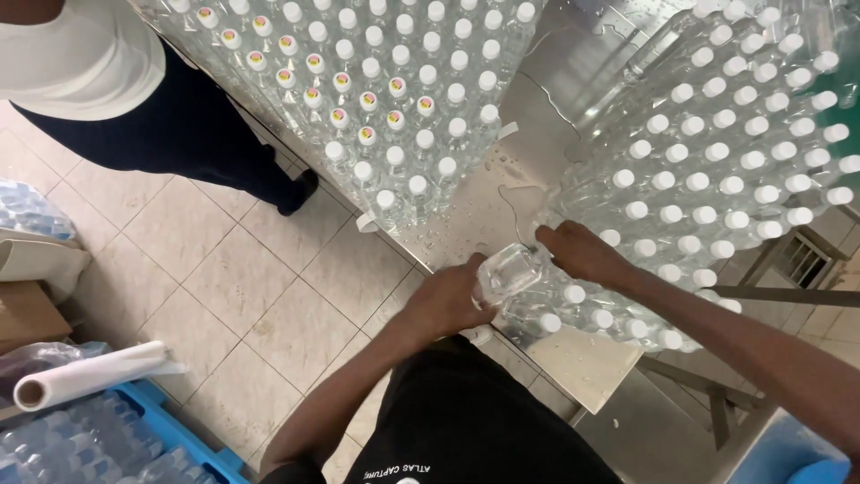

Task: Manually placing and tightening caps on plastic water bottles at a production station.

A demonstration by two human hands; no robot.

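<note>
My left hand [448,300] grips a clear plastic water bottle [511,272], tilted so its base faces up, at the near edge of a wet steel table [475,220]. My right hand [578,251] rests on the same bottle's far side, against a block of upright white-capped bottles [717,179]. Whether the right hand grips the bottle or the ones beside it I cannot tell. A second block of capped bottles [394,99] stands on the table's left part.
Another person in a white top and dark trousers [170,116] stands on the tiled floor at the upper left. A roll of clear film [90,372] lies over wrapped bottle packs [81,444] on a blue pallet at the lower left. A cardboard box sits at the left edge.
</note>
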